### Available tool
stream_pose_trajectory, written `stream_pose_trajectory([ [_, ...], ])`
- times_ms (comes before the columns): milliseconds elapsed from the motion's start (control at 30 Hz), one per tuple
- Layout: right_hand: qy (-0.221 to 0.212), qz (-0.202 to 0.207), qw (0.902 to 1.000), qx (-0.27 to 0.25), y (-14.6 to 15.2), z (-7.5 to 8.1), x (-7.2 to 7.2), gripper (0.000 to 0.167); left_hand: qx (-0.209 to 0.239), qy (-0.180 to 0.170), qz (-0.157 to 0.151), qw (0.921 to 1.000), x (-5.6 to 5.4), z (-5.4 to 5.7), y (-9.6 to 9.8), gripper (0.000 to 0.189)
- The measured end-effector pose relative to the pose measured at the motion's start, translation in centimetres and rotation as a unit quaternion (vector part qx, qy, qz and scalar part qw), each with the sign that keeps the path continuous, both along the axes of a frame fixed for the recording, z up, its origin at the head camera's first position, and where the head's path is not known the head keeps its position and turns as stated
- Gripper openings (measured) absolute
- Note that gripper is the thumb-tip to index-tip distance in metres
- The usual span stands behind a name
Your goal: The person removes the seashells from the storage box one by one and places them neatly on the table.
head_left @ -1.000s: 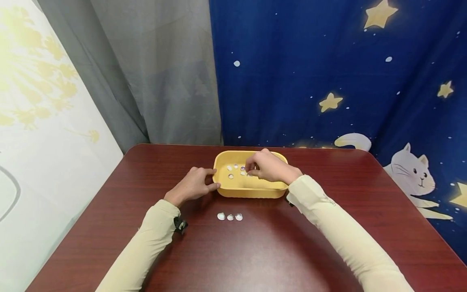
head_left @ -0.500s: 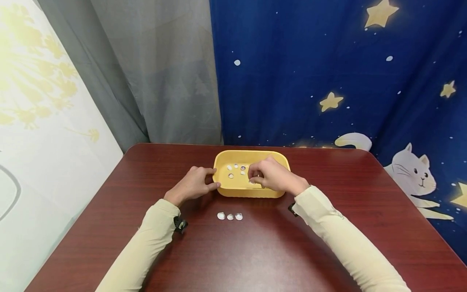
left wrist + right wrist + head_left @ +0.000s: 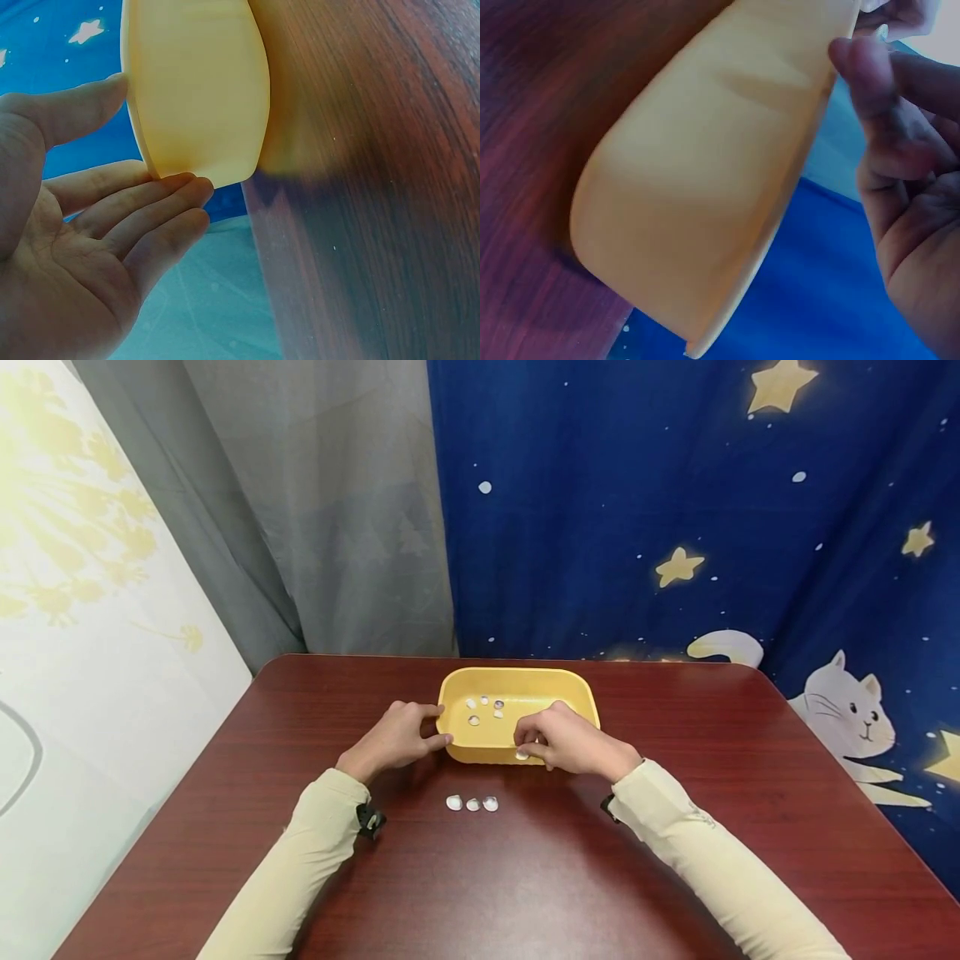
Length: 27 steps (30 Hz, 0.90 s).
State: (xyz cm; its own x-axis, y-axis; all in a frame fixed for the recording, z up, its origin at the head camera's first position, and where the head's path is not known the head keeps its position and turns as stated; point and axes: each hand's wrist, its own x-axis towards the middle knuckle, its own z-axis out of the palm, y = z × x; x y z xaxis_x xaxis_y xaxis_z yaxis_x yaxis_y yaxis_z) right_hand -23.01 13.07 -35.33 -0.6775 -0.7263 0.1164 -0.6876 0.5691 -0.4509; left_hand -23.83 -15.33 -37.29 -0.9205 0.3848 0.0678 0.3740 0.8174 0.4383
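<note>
A yellow plastic basin [image 3: 480, 755] stands on the table, with several small white shells [image 3: 474, 720] in its left half, some with purplish patches. My left hand [image 3: 396, 739] touches the basin's left end; in the left wrist view its thumb [image 3: 90, 105] meets the rim and the nearly straight fingers lie at the outer wall. My right hand [image 3: 573, 739] pinches a pale shell [image 3: 522, 755] between thumb and fingertips, over the basin's front rim. The right wrist view shows the shell's edge [image 3: 883, 32] beside the thumb.
Three white shells [image 3: 472, 805] lie in a row on the dark red wooden table [image 3: 465, 885], in front of the basin. Behind the table hang a grey curtain [image 3: 337, 510] and a blue curtain [image 3: 585, 527] with stars and a cat.
My right hand has come from inside the basin toward me and slightly right, bringing a shell over the front rim. The left hand and the row of shells have stayed put.
</note>
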Motion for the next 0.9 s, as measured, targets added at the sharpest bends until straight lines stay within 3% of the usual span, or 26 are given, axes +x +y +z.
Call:
stream_pose_trajectory([
  [100, 0.012, 0.001, 0.9999, -0.002, 0.1, -0.2, 0.2, 0.007, 0.001, 0.0, 0.001, 1.0, 0.0, 0.0, 0.0, 0.057],
  [333, 0.092, 0.023, 0.995, 0.029, 0.0, -1.0, 0.6, 0.009, 0.001, -0.003, 0.002, 1.0, 0.0, -0.1, 0.0, 0.058],
  [900, 0.12, 0.041, 0.9864, 0.105, -1.8, -2.8, 2.1, 0.014, -0.003, -0.004, 0.001, 1.0, -0.2, -0.2, -0.1, 0.06],
])
